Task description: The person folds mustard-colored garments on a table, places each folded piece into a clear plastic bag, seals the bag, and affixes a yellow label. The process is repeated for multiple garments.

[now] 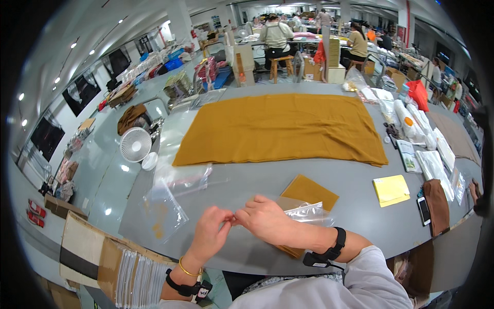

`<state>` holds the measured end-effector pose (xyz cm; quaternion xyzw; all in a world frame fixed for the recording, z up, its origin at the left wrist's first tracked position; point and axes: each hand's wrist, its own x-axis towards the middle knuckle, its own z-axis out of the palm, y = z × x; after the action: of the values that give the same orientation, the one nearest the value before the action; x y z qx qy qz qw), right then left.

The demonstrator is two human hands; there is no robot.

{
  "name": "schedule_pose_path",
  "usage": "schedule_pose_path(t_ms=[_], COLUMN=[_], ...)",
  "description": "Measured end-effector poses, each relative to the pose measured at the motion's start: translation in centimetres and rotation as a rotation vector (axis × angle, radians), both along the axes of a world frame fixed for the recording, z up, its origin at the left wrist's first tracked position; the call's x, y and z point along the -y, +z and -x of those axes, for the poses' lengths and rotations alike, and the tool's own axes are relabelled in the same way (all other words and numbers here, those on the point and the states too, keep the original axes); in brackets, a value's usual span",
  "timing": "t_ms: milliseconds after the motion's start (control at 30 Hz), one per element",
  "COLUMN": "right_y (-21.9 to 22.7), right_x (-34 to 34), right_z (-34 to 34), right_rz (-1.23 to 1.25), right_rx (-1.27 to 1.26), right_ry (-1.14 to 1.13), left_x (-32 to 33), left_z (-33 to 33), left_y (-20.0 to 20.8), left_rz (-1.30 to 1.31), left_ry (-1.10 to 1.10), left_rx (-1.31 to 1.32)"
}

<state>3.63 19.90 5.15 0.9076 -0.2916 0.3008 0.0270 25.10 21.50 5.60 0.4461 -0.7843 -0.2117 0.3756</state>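
Over the near edge of the grey table, my left hand (208, 236) and my right hand (267, 221) meet at the fingertips. Both are closed in a pinch, and whatever sits between the fingers is too small to make out. Under and behind my right hand lies a folded mustard cloth (314, 192), partly covered by a clear plastic bag (309, 212). Another mustard edge shows below my right forearm, which hides part of the stack. A large mustard cloth (278, 129) is spread across the table beyond my hands.
Clear bags (167, 211) lie at the left, near a white fan (136, 144). On the right are a yellow paper (391, 190), a phone (423, 211), a brown cloth (436, 206) and white rolls (409, 123). A carton of white sheets (136, 273) stands below left. People sit at far tables.
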Motion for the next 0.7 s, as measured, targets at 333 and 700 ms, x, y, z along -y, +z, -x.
schedule_pose_path(t_ms=[333,700], right_y=[-3.4,-7.5], right_x=[-7.7,-2.5], right_z=[13.5,16.2], right_rz=[-0.122,-0.425], right_rx=[0.005,0.175], right_ry=[-0.078,-0.558], left_x=[-2.9,2.0], left_z=[-5.1,-3.7], left_y=[-0.3,5.4], left_rz=[-0.223,0.289], left_ry=[-0.458,0.606], left_rx=[0.627,0.623])
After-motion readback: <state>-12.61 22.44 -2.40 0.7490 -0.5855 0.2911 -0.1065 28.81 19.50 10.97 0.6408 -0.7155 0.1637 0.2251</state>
